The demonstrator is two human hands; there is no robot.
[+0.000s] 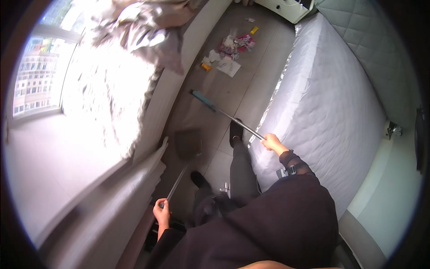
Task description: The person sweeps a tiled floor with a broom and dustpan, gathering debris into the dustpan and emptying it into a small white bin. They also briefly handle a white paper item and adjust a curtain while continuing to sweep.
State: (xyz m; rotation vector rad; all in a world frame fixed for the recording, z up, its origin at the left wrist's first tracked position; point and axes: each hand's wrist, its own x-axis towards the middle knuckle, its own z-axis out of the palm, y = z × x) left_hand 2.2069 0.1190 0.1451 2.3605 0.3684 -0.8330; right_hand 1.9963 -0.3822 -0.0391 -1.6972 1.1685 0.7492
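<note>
My right hand (271, 142) is closed around the metal handle of a broom (244, 126), beside the bed. The broom's teal head (203, 99) is low over the grey floor, ahead of my feet. At lower left, my left hand (162, 210) grips the thin handle of a long-handled dustpan (188, 143). Its dark pan is near the floor by the window-side wall and looks blurred. Beyond the broom lies a pile of litter (234, 46), with pink and white scraps, a white sheet of paper (229, 66) and a yellow wrapper (205, 67).
A bed with a pale quilted cover (327, 103) borders the floor on the right. On the left are a window sill (58, 152) with a furry throw (112, 89) and a pale curtain (107, 224). White furniture (286, 10) stands at the far end.
</note>
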